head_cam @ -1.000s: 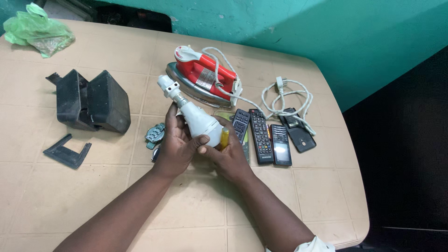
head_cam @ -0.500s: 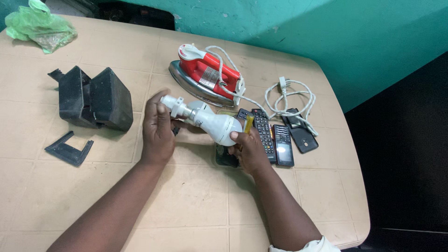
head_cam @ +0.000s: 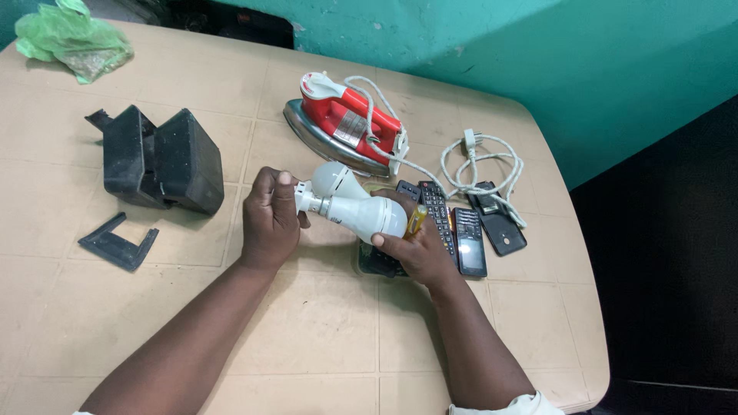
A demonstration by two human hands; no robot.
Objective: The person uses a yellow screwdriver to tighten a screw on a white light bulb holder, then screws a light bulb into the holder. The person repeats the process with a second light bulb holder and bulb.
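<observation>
Since the earlier frame the white bulb (head_cam: 361,214) has swung from tilted-upright to lying nearly level, base pointing left, and both hands have shifted with it.

Beige tiled table (head_cam: 307,330) carries everything. Black box-shaped housing (head_cam: 157,161) sits at left, with a flat black bracket piece (head_cam: 117,244) just below it. Red iron (head_cam: 338,123) lies behind the hands, its white cord (head_cam: 480,165) coiled off to the right. Green plastic bag (head_cam: 71,38) sits in the far left corner.

Left hand (head_cam: 269,219) is clenched around the bulb's base end. Right hand (head_cam: 415,242) grasps the bulb's dome from below and also pinches a yellow-handled tool (head_cam: 416,220) against it. A 2nd white bulb (head_cam: 334,180) lies just behind the held one.

Right of the hands: black remote (head_cam: 436,215), dark phone (head_cam: 469,242), another black phone (head_cam: 498,227), side by side.
</observation>
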